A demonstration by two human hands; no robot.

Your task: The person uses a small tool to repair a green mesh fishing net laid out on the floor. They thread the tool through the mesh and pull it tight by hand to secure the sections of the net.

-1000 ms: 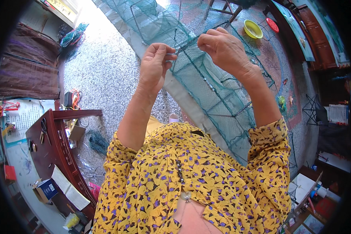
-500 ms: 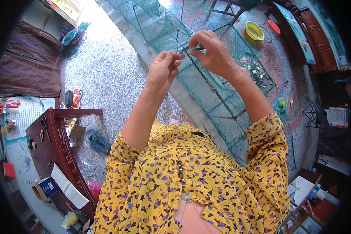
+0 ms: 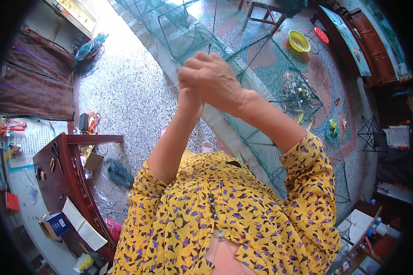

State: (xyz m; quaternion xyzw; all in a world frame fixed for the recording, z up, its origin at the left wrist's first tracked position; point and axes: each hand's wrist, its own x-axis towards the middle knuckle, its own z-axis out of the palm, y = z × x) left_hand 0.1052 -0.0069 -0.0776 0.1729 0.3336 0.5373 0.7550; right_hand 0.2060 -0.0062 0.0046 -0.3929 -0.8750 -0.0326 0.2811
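My right hand [image 3: 215, 82] is closed and laid across my left hand [image 3: 189, 94], both raised over the green netting [image 3: 243, 121]. The left fingers are mostly covered by the right hand, but the hand looks closed against it. From the left side of the two hands a thin pale rod [image 3: 173, 85] sticks out. Which hand grips it, and what else is between the fingers, is hidden. Dark-framed, the netting stretches diagonally from the upper left down to the right, behind and below the hands.
At the left stands a dark red desk [image 3: 50, 160] with scissors [image 3: 55, 153] and a small blue box [image 3: 57, 224] on it. A bundle of dark green twine [image 3: 119, 173] lies on the floor. A yellow basin [image 3: 299, 41] and red stool [image 3: 321, 35] stand far right.
My right hand has moved left and down, from beside the left hand to on top of it. The netting strand between the hands is no longer held up in view.
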